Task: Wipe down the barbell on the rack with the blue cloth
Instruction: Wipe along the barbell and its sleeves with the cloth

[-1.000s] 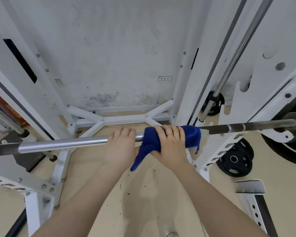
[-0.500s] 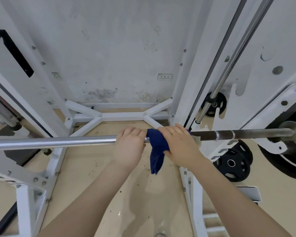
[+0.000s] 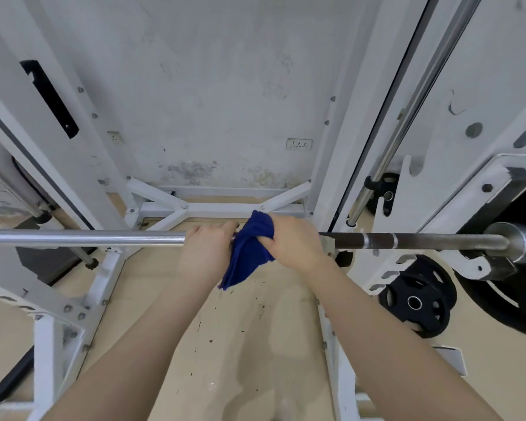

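The barbell [image 3: 85, 238] lies level across the white rack, shiny on its left half and dark on its right half, with a black plate on its right sleeve. My left hand [image 3: 205, 253] grips the bar near its middle. Right beside it, my right hand [image 3: 295, 246] holds the blue cloth [image 3: 249, 250] bunched around the bar; a tail of the cloth hangs below. The bar's section under both hands is hidden.
White rack uprights [image 3: 377, 123] stand on both sides, and a slanted chrome guide rod [image 3: 407, 117] runs at the right. A loose black weight plate [image 3: 416, 302] leans on the floor at the right. The rack's base frame [image 3: 213, 205] sits against the wall ahead.
My right hand has slid the cloth leftward along the bar and bunched it tighter against my left hand. My view has shifted so the bar sits lower and more level.
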Motion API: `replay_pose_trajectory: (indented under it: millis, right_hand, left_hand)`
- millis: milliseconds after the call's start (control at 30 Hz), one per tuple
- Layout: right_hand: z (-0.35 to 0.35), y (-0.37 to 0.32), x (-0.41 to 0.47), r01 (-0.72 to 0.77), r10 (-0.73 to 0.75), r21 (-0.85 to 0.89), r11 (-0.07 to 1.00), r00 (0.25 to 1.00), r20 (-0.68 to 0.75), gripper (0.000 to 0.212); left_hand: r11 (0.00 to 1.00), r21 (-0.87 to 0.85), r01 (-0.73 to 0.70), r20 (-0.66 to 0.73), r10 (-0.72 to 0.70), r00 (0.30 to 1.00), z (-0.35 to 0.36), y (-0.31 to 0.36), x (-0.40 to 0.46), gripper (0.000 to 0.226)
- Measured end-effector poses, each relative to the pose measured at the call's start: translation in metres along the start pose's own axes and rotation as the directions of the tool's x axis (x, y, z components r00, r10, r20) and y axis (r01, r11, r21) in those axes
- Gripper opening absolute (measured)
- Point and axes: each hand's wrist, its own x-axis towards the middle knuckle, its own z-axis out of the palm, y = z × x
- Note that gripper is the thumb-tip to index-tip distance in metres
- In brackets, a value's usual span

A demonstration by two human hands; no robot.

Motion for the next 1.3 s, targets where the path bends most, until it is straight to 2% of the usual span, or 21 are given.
replay_pose_trajectory:
  millis: [200,300,367,433,467,533,633,733,833,1033,1133,1233,1300]
  right_hand:
    - [-0.010,0.074,-0.028,-0.162,0.134,-0.125,0.979,0.969,-0.208,0.026]
    - [-0.013,0.078,-0.030,-0.263,0.214,-0.180,0.948,0.944,-0.252,0.027]
    - [-0.012,0.066,-0.028,-0.284,0.261,-0.066,0.957,0.935,-0.239,0.028]
    - [-0.007,0.044,-0.028,-0.217,0.242,0.136,0.967,0.948,-0.206,0.036]
    - [0.000,0.033,-0.029,-0.156,0.194,0.179,0.971,0.957,-0.217,0.041]
    - [0.016,0.013,-0.034,-0.034,0.072,0.140,0.990,0.957,-0.281,0.045]
    - [0.023,0.014,-0.032,0.081,-0.045,0.076,0.994,0.921,-0.386,0.040]
    - [0.015,0.036,-0.032,0.159,-0.126,0.078,0.984,0.938,-0.323,0.041]
    - [0.005,0.058,-0.037,0.177,-0.146,0.081,0.981,0.945,-0.293,0.040]
    - [-0.012,0.111,-0.062,0.037,-0.052,-0.051,0.998,0.941,-0.334,0.044]
    - [-0.024,0.137,-0.077,-0.111,0.069,-0.091,0.990,0.924,-0.377,0.038]
    - [-0.034,0.161,-0.090,-0.306,0.248,-0.066,0.950,0.864,-0.437,0.034]
    - [-0.037,0.162,-0.092,-0.383,0.346,0.003,0.924,0.830,-0.437,0.035]
  left_hand:
    - [0.996,0.007,0.088,0.008,-0.088,0.996,0.001,0.007,-0.004,0.020]
    - [0.992,0.026,0.127,-0.005,-0.127,0.992,0.003,0.016,-0.011,0.029]
    - [0.990,0.035,0.134,0.011,-0.134,0.991,0.006,0.023,-0.016,0.041]
    - [0.993,0.023,0.115,0.008,-0.115,0.993,0.009,0.028,-0.019,0.052]
    - [0.995,0.004,0.102,-0.001,-0.102,0.995,0.009,0.031,-0.020,0.057]
    - [0.997,-0.057,0.058,-0.030,-0.060,0.998,0.009,0.036,-0.019,0.066]
    - [0.987,-0.158,-0.023,-0.089,0.009,0.996,0.013,0.048,-0.018,0.060]
    - [0.983,-0.181,-0.021,-0.069,0.009,0.998,0.018,0.057,-0.016,0.060]
    - [0.982,-0.189,-0.015,-0.036,0.009,0.999,0.019,0.069,-0.014,0.064]
    - [0.980,-0.174,-0.092,-0.112,0.073,0.991,0.022,0.098,-0.008,0.067]
    - [0.985,-0.090,-0.146,-0.057,0.141,0.988,0.029,0.105,-0.001,0.055]
    - [0.982,0.008,-0.189,0.009,0.189,0.982,0.033,0.105,0.003,0.049]
    - [0.976,0.058,-0.211,-0.042,0.213,0.976,0.038,0.104,0.002,0.047]
